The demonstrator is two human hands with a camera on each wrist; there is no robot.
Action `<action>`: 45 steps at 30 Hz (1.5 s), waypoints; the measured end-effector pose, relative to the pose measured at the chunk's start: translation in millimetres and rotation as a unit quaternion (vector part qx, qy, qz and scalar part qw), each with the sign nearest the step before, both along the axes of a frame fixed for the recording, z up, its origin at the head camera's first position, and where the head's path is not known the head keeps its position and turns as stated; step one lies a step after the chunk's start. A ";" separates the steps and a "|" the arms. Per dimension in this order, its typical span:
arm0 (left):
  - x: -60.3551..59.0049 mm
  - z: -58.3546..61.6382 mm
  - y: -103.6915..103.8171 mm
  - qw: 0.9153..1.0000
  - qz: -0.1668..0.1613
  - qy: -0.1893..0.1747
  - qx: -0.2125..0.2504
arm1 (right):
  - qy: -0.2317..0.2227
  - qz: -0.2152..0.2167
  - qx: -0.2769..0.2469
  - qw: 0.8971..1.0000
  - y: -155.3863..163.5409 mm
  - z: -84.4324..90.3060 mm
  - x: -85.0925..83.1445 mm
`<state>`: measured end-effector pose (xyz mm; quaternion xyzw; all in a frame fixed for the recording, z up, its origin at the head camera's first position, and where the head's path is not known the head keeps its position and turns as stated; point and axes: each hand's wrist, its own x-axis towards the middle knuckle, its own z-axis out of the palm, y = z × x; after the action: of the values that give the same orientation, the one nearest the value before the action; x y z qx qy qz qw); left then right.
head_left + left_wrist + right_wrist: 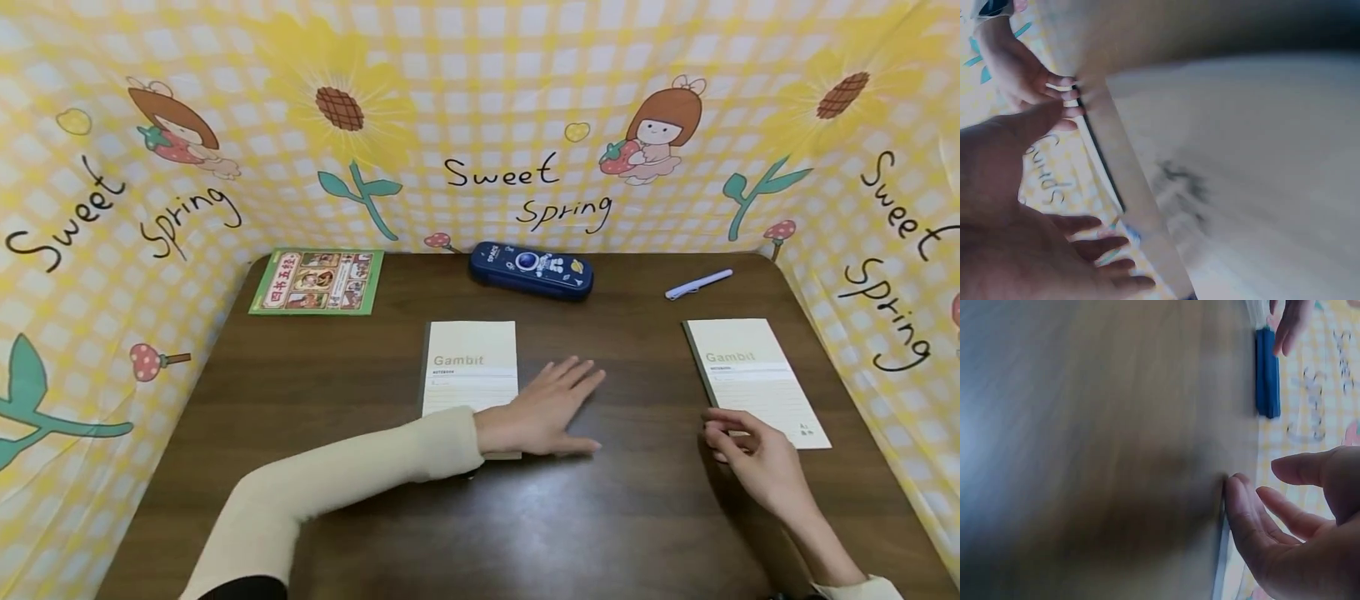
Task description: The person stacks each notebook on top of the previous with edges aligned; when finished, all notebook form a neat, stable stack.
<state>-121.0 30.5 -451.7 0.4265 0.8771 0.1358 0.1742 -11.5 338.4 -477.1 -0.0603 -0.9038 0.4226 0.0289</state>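
A cream notebook (471,354) marked "Gambit" lies mid-table, its lower part covered by my left sleeve and wrist. Just to its right is my left hand (546,410), palm down with fingers spread, holding nothing; in the left wrist view the same notebook (1272,162) fills the right side. A second, matching notebook (757,367) lies at the right, its dark spine facing left. My right hand (765,462) is at that notebook's lower left edge with loosely bent fingers. In the right wrist view its thumb stands apart from the fingers (1244,515), whose tips are by the spine.
Along the back of the brown table (600,533) are a green-bordered book (316,282) at left, a navy astronaut pencil case (531,270) in the middle and a lilac pen (698,284) at right. Yellow checked cloth (480,92) walls three sides.
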 end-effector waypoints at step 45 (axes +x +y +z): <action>18.4 -8.2 156.2 0.950 -0.205 0.098 -0.215 | -0.088 0.090 0.158 0.979 61.1 -9.5 34.7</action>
<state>-102.6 186.6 -459.9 0.5609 0.7917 -0.1374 0.1991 23.2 399.6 -486.6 -0.0100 -0.9600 0.2681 -0.0800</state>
